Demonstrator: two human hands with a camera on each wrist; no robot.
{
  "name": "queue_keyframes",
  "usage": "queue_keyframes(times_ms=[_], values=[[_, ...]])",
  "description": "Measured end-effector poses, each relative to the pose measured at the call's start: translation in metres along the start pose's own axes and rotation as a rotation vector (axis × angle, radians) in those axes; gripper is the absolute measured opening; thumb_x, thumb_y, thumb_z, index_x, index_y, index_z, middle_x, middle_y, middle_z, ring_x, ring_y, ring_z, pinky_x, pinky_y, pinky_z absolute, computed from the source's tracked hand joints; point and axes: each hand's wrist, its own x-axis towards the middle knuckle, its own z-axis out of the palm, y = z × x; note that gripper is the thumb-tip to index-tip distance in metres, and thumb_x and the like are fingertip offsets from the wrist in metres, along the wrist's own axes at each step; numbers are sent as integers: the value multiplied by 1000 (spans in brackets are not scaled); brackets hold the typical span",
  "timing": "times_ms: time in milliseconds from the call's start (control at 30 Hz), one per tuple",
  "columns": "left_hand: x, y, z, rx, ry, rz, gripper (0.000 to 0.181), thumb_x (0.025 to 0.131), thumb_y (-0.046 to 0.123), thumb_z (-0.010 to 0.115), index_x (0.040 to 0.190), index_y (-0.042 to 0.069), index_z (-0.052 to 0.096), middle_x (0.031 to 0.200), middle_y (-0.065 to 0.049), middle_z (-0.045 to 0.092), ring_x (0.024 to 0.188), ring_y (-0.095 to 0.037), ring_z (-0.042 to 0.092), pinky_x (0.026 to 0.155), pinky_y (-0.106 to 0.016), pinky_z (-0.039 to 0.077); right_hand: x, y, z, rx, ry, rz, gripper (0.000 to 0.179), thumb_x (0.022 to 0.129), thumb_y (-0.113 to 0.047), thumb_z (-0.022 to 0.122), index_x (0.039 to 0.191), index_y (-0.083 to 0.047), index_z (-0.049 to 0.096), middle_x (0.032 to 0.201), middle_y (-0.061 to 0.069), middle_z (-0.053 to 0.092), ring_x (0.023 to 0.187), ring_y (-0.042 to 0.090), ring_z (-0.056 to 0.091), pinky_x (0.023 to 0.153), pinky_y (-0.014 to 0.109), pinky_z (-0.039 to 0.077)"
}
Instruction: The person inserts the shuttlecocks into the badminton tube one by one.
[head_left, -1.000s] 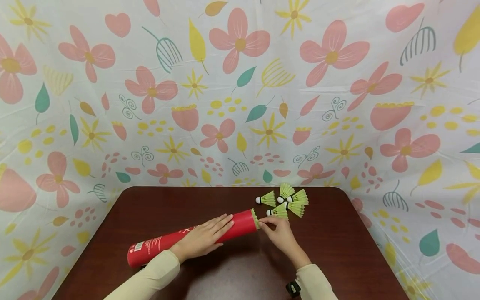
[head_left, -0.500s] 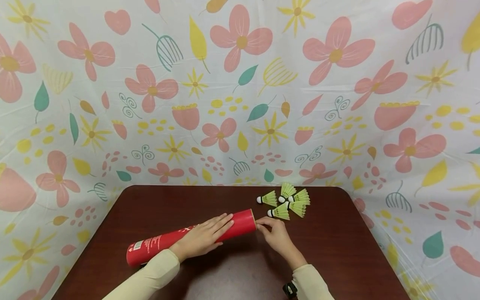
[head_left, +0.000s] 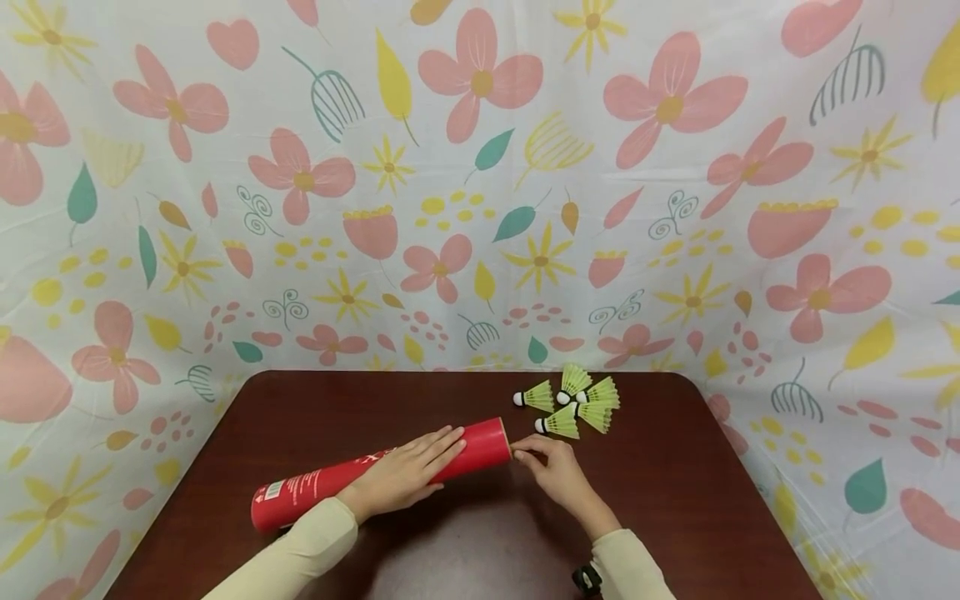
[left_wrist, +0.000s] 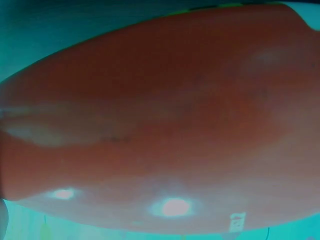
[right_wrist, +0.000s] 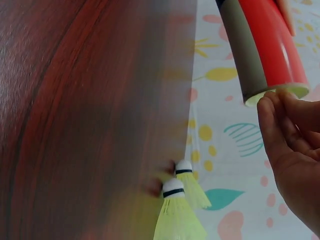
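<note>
A red shuttlecock tube (head_left: 480, 446) lies slantwise across the table, its right end raised. My left hand (head_left: 408, 475) holds it from above, fingers across the top; in the left wrist view the tube's red side (left_wrist: 165, 115) fills the picture. At the tube's mouth, my right hand (head_left: 558, 475) has thumb and fingertips drawn together right at the rim. In the right wrist view, that hand (right_wrist: 295, 145) pinches at the edge of a yellow-green shuttlecock (right_wrist: 254, 99), most of which is hidden inside the tube.
Several yellow-green shuttlecocks with white heads (head_left: 594, 417) lie in a loose group at the back right of the dark wooden table (head_left: 660, 467). Behind the table's far edge hangs a flowered cloth (head_left: 450, 208).
The shuttlecock skirt that stuck out of the tube's mouth has gone inward, and my right fingertips have followed it to the rim. My left hand has stayed on the tube.
</note>
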Motion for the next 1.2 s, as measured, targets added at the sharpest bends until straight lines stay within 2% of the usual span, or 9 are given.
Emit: queue_keyframes(times_ms=[100,300,533,633,800,1000,1200], values=[[-1,1,0,-12,1,-4,97,79,31,79,153,8,22,158,-10,23,143,-27,27,111,-37,32,-3,3,-4,-12,13,20,15,87,-3,68,99,-8,75,95,0,71,83,13,65,70,27,55],[-2,0,-1,-10,4,-3,96,78,30,80,153,7,24,157,-10,24,142,-27,27,111,-37,33,-2,10,-17,-50,85,51,19,86,-4,69,101,-13,75,100,1,72,95,23,67,75,31,56],[-2,-2,-3,-8,-15,-7,96,79,31,79,153,9,22,158,-9,23,142,-26,28,111,-37,33,1,26,-32,-29,143,132,21,88,-2,68,108,-4,71,100,9,71,89,23,67,74,30,56],[-2,-3,-4,-1,-18,-6,96,80,32,78,153,9,22,158,-9,23,142,-26,28,111,-36,33,4,32,-38,-54,158,151,21,88,-1,67,109,-3,70,100,11,71,89,25,67,75,33,56],[-1,-3,-3,-2,-12,-8,96,79,32,79,153,8,22,158,-9,24,141,-26,29,110,-36,34,7,42,-48,-105,171,195,23,89,-2,65,113,1,67,103,14,70,94,30,66,78,40,55],[-2,-4,-2,-8,-7,-13,97,79,31,79,153,8,22,157,-9,24,142,-26,28,110,-36,34,9,53,-57,-95,197,270,31,92,-1,62,122,4,61,114,21,64,103,34,62,85,45,53],[-3,-3,-2,-13,11,-9,96,78,30,80,153,8,24,157,-10,25,142,-26,29,110,-37,34,10,63,-57,-79,219,316,38,92,0,61,129,7,55,121,27,59,109,38,59,89,46,51]])
